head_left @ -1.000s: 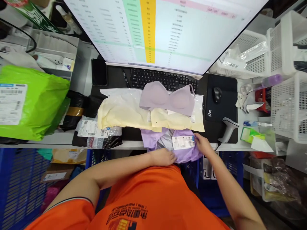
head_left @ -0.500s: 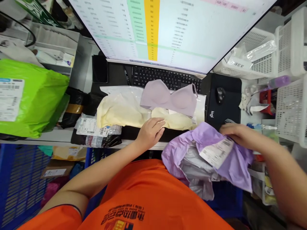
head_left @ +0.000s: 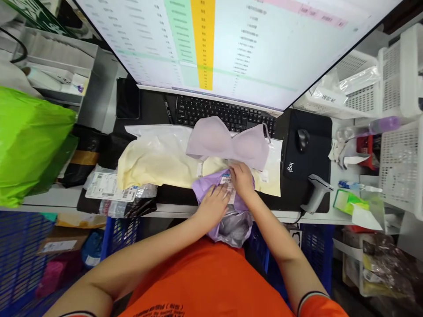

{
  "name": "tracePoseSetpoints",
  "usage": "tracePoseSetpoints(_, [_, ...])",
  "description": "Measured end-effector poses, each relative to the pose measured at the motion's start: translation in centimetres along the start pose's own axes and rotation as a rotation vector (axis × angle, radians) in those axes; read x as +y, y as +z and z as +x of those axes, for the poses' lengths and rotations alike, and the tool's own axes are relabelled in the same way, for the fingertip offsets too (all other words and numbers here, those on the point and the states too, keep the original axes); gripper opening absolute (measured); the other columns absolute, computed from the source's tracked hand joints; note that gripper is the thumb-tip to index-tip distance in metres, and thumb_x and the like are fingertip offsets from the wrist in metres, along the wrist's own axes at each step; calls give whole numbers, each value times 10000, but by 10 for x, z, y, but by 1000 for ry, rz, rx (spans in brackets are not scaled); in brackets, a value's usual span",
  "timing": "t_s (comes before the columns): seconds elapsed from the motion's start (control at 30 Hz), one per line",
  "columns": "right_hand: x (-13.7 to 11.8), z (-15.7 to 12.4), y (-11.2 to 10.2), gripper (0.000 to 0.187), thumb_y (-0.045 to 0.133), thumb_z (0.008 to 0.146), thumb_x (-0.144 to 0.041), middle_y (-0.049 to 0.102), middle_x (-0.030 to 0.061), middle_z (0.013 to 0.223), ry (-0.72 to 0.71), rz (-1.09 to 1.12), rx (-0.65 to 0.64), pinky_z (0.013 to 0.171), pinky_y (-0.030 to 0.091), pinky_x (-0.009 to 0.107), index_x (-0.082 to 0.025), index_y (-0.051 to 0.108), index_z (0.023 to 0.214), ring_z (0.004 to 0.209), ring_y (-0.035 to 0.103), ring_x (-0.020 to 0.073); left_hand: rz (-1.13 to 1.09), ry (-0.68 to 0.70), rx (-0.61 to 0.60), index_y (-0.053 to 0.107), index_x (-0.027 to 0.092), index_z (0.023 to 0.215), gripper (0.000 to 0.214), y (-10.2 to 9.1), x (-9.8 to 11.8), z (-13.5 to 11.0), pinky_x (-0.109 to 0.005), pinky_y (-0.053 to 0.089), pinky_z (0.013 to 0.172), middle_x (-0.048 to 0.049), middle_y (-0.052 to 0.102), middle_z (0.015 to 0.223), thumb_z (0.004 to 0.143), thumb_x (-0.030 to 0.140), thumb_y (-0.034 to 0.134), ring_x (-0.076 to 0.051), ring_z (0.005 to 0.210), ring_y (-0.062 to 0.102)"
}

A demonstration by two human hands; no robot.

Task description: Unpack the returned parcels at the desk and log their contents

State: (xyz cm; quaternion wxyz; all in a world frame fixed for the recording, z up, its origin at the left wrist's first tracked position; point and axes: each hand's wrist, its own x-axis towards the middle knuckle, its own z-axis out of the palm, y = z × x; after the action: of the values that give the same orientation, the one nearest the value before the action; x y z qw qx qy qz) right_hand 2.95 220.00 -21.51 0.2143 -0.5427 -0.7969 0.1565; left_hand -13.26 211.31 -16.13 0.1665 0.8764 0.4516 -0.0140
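your left hand (head_left: pixel 214 206) and right hand (head_left: pixel 243 179) are close together on the purple bag (head_left: pixel 240 206), can't tell if gripping. bag overhangs desk edge (head_left: pixel 178 211), well left of scanner (head_left: pixel 316 193).

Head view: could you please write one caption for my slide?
Left hand and right hand on a labelled purple mailing bag, with a mauve bra, keyboard and lit monitor beyond.

Creased, satiny plastic on the purple mailer (head_left: pixel 201 186), smooth matt cloth on the lilac bra (head_left: pixel 213 138)
The silver-grey film (head_left: pixel 235 225) is crinkled and shinier; the shipping label (head_left: pixel 231 196) looks like paper. The green parcel (head_left: pixel 29 145) has glossy, rumpled plastic, the keyboard (head_left: pixel 211 113) plastic keys, the mouse pad (head_left: pixel 309 169) a dull, even finish; the orange shirt (head_left: pixel 205 281) is matt cloth.
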Motion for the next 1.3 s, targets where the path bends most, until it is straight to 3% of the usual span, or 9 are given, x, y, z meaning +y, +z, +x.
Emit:
tracePoseSetpoints(0.13, [-5, -23, -3, 194, 552, 964, -234, 705, 96, 1082, 45, -217, 73, 987, 394, 421, -228, 744, 995, 1042, 568, 245, -26, -94, -53, 525, 193, 1419, 519, 23, -5, -17, -426, 433, 1051, -123, 382, 1600, 923, 322, 609, -286, 1373, 465])
tracePoseSetpoints(0.23, [-27, -60, -17, 266, 564, 965, -298, 662, 114, 1182, 164, -261, 123, 1057, 351, 469, -249, 698, 1190, 1131, 530, 272, -12, -143, 55, 539, 224, 1414, 472, 22, 1, -21, -446, 386, 1102, -106, 399, 1593, 962, 356, 552, -290, 1381, 456])
tracePoseSetpoints(0.37, [-56, -102, -19, 533, 566, 948, -412, 356, 202, 1525, 354, -239, 12, 1081, 351, 593, -219, 497, 1440, 1365, 363, 391, 29, -379, 196, 495, 180, 1456, 576, 6, 0, -3, -547, 286, 1163, -199, 359, 1592, 944, 433, 567, -377, 1430, 370])
tracePoseSetpoints(0.5, [-48, -113, -2, 611, 501, 979, -400, 104, 234, 1636, 389, -133, 22, 1113, 333, 634, -174, 346, 1525, 1493, 171, 413, 24, -538, 187, 492, 96, 1438, 629, -1, -14, 17, -515, 395, 1082, -239, 472, 1492, 902, 394, 632, -383, 1328, 467])
tracePoseSetpoints(0.67, [-27, -91, 7, 550, 408, 1012, -336, 246, 217, 1624, 231, 46, -142, 1152, 342, 576, -155, 353, 1529, 1501, 248, 347, 69, -492, 186, 591, 155, 1356, 417, 3, -7, 1, -505, 411, 1061, -184, 642, 1296, 962, 265, 513, -333, 1175, 587])
tracePoseSetpoints(0.8, [-24, -59, 12, 533, 420, 973, -225, 299, 195, 1616, 143, 171, -225, 1185, 322, 532, -123, 428, 1496, 1497, 282, 311, 99, -343, 201, 500, 210, 1462, 493, 12, 9, -7, -527, 272, 1184, -148, 460, 1542, 971, 187, 462, -324, 1425, 410])
tracePoseSetpoints(1.03, [0, -4, -22, 471, 362, 924, -108, 686, 118, 1275, 95, 292, -266, 1105, 452, 398, -166, 668, 1277, 1234, 595, 214, 5, -277, 1, 354, 249, 1554, 755, 28, 0, 16, -692, 138, 1187, -167, 257, 1644, 895, 488, 635, -412, 1515, 204])
tracePoseSetpoints(1.13, [5, 20, -35, 387, 434, 931, -142, 544, 124, 1467, 58, 100, -191, 1174, 355, 456, -171, 714, 1198, 1391, 443, 271, -5, -304, -7, 378, 357, 1531, 730, 32, 1, 22, -694, 130, 1187, -148, 247, 1652, 874, 391, 694, -404, 1517, 211])
tracePoseSetpoints(1.3, [-6, 46, -13, 358, 455, 940, -142, 275, 110, 1644, -60, -89, -382, 1234, 140, 558, -149, 690, 1210, 1529, 170, 324, -59, -445, 7, 492, 402, 1455, 595, 35, 12, 37, -736, 142, 1160, -141, 291, 1636, 919, 169, 600, -415, 1499, 257])
